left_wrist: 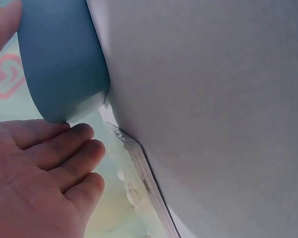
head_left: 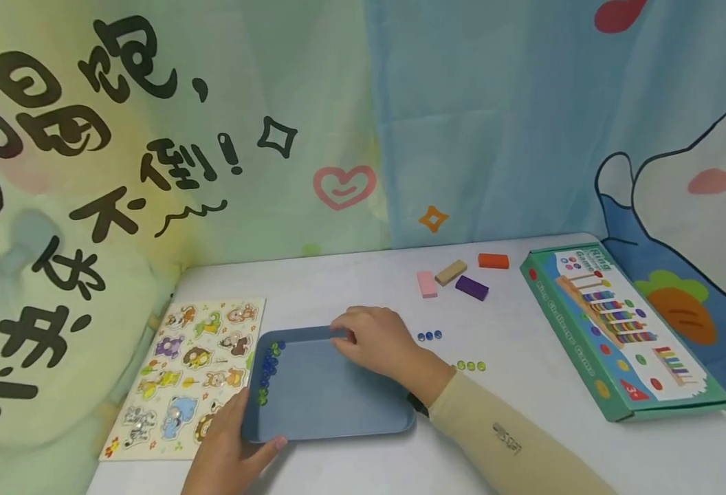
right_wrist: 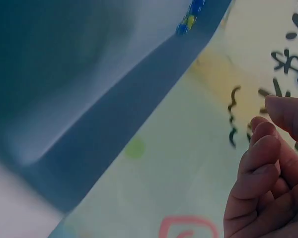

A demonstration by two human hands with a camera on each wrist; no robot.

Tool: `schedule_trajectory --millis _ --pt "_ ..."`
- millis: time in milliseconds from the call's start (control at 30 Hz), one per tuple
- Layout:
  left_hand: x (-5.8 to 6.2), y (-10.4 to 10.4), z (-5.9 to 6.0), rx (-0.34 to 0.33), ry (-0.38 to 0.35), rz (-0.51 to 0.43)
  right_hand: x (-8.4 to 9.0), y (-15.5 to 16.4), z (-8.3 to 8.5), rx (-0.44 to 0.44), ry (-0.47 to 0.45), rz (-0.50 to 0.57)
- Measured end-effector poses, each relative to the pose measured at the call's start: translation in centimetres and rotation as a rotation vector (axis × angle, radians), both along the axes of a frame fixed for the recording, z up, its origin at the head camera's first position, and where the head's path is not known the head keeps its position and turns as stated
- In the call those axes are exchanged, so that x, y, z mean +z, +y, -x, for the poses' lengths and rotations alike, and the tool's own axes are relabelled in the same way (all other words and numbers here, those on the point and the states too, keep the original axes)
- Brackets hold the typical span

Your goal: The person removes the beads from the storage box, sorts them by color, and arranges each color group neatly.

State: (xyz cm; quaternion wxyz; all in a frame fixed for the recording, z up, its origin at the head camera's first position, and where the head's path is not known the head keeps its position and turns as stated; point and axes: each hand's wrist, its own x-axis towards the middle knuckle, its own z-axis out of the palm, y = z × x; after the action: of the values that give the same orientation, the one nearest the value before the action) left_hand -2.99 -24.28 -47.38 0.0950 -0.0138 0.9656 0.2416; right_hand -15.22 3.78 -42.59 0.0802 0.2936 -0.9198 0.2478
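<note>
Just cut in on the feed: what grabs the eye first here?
A blue tray mid-table, with blue and green beads piled along its left wall. The left hand grips its near-left corner; the right hand rests curled at its far rim. A puzzle board lies left, a green box right.

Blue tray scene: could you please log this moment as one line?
left hand: holds blue tray near corner | right hand: at far rim, grip unclear | beads: along tray's left side

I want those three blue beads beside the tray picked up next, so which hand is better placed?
Probably the right hand: it rests at the tray's far rim, close to the blue beads; the left hand holds the near-left corner.
</note>
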Motion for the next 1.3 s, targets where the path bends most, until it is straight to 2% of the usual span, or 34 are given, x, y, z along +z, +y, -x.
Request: schedule_trajectory --millis 167,333,567,767,933,1300 --pt "-0.1 0.0 -0.1 0.001 0.0 0.0 -0.4 -4.1 0.1 0.045 -0.022 -0.101" --pt "-0.1 -0.2 -0.1 -0.006 0.013 -0.026 -1.7 -7.4 0.3 0.067 -0.044 -0.202" --pt "-0.1 -0.3 -0.1 0.006 0.013 -0.014 -3.4 -10.9 1.3 0.098 -0.077 -0.244" --pt "-0.3 -0.2 -0.1 0.004 0.014 -0.014 -4.3 -12.1 1.6 0.105 -0.114 -0.296" --pt "-0.3 -0.3 -0.1 -0.006 0.035 -0.021 -4.8 -12.5 1.5 0.109 -0.143 -0.29" --pt "0.0 -0.1 -0.1 0.006 0.011 -0.029 -5.2 -13.2 1.6 0.139 -0.115 -0.324"
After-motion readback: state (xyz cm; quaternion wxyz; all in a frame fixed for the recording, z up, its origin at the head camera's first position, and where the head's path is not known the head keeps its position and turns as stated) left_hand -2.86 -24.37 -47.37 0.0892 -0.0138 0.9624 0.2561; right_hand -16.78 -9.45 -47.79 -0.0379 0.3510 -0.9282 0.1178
